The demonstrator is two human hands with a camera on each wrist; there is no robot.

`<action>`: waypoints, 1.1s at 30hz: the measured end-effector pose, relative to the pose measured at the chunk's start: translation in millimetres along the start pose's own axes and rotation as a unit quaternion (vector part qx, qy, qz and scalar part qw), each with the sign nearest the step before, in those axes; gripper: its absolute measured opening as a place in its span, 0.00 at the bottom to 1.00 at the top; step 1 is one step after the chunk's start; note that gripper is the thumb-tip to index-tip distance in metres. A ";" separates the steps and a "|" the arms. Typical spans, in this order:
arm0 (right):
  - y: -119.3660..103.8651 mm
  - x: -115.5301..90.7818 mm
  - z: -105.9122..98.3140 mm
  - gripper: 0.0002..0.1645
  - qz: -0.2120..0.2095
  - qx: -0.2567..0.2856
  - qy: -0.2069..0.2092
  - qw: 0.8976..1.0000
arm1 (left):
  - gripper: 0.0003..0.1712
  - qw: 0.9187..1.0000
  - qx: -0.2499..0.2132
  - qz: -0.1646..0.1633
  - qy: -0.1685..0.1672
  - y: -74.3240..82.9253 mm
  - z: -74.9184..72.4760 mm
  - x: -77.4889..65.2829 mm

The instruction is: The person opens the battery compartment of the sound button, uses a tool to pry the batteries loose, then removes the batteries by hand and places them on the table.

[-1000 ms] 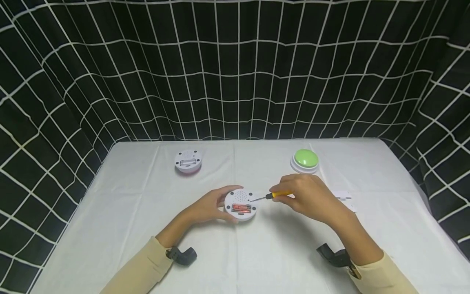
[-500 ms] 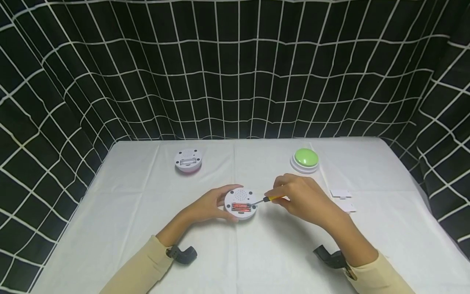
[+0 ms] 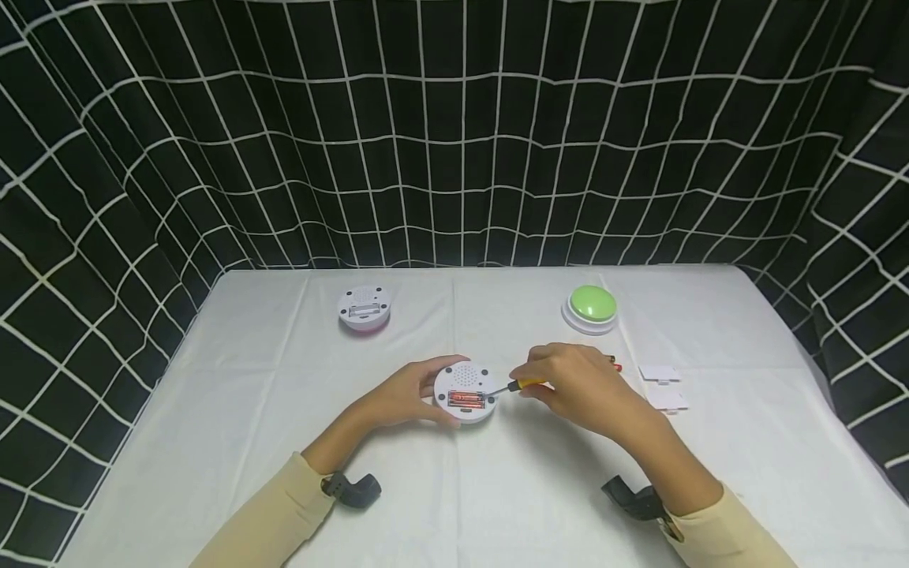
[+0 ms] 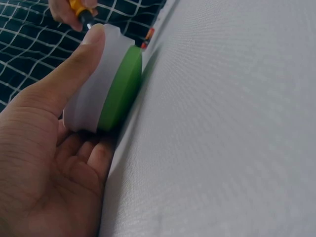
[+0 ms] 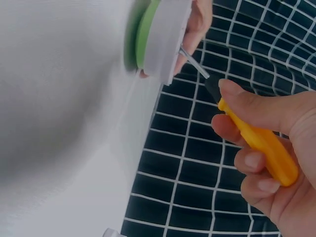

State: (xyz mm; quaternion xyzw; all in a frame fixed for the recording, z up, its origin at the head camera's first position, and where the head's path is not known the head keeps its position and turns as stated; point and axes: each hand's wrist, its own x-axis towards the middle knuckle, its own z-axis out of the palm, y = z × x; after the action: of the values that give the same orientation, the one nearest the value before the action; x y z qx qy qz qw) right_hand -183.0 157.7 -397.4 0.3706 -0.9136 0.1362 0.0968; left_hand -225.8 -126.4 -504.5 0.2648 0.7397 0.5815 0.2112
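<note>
My left hand [image 3: 405, 396] grips a round push-button device [image 3: 465, 374] by its side, thumb near and fingers behind. Its green dome [image 4: 121, 91] faces down and its white underside is up. Two red batteries [image 3: 466, 400] lie in its uncovered battery compartment. My right hand [image 3: 578, 386] holds a screwdriver [image 5: 264, 145] by the yellow handle. The screwdriver's metal shaft [image 5: 195, 62] reaches the right end of the compartment; exactly what its tip touches is too small to tell.
At the back left, a similar device [image 3: 364, 308] lies underside up. A green-domed button [image 3: 592, 309] stands upright at the back right. Two white covers [image 3: 660, 373] lie right of my right hand. Red-ended batteries [image 3: 615, 364] show partly behind that hand.
The screwdriver has moved slightly left, its tip passing from the underside above the batteries to the compartment's right end. My left hand keeps its hold on the device.
</note>
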 end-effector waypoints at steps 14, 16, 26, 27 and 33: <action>7.2 0.4 8.8 0.12 -0.003 0.010 0.015 1.000 | 0.56 1.000 -0.003 0.013 -0.002 -1.0 -1.8 -0.7; 8.6 0.5 9.6 0.12 -0.003 0.012 0.017 1.000 | 0.56 1.000 -0.004 0.012 -0.003 -1.4 -1.9 -0.6; 12.0 0.5 10.3 0.11 -0.006 0.021 0.020 1.000 | 0.56 1.000 -0.008 0.005 -0.003 -0.9 -2.0 -0.3; 11.8 0.4 10.1 0.10 -0.005 0.021 0.019 1.000 | 0.56 1.000 -0.009 0.005 -0.004 -0.7 -2.0 -0.3; 10.9 -0.5 9.2 0.08 0.006 0.014 0.014 1.000 | 0.57 1.000 -0.008 0.008 -0.006 -1.1 -2.0 -0.2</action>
State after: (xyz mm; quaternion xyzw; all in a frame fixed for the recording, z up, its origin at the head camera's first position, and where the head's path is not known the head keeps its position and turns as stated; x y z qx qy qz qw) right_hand -191.1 162.6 -408.2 0.3648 -0.9123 0.1546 0.1031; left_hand -227.1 -128.2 -505.1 0.2722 0.7319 0.5873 0.2130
